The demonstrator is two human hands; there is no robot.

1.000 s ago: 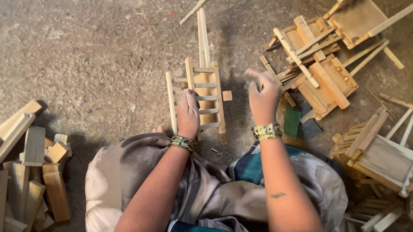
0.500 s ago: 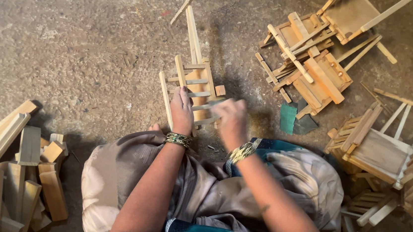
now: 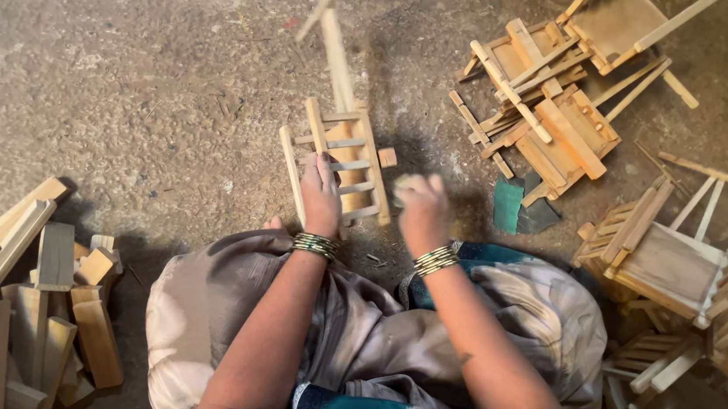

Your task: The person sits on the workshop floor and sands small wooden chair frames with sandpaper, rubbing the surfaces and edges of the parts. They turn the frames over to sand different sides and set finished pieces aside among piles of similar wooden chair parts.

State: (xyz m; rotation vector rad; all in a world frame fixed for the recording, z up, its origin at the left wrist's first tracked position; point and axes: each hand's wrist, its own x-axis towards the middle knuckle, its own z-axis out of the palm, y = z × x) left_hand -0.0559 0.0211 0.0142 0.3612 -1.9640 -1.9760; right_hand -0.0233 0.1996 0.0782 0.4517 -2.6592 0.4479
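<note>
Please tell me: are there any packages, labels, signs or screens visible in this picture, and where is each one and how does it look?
None are in view: no package, label, sign or screen.
The only flat, non-wooden thing is a small green sheet, plain, lying on the concrete floor to the right of the right hand.
Everything else is bare wood: a slatted wooden frame under the left hand, and piles of wooden pieces.
</note>
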